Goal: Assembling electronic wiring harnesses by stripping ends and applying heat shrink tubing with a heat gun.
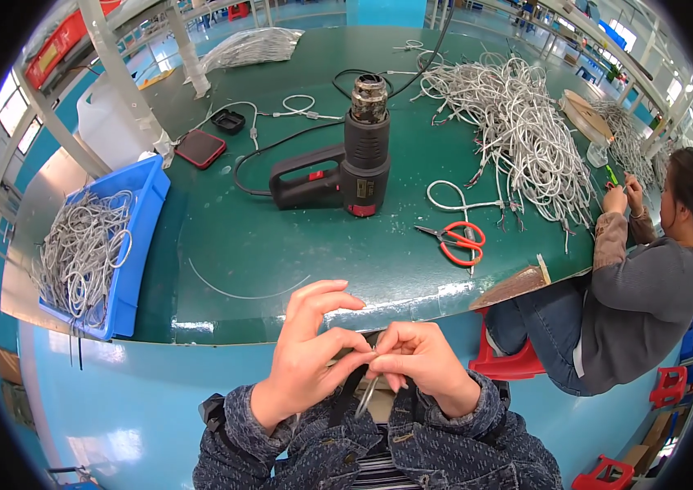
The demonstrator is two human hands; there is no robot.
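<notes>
In front of my body, just off the table's near edge, my left hand and my right hand meet at the fingertips. A thin grey cable hangs in a curve below my right fingers, which pinch it. My left thumb and forefinger press together at the upper end of this cable, with the other left fingers raised; what exactly sits in that pinch is too small to make out. Beyond my right hand lie red-handled scissors on the green table. A thin clear strand lies closer to my left hand.
A black heat gun stands nozzle up mid-table. The blue bin at left holds grey cables. White cables are heaped at right, near a spool. A seated person works there with green-handled snips.
</notes>
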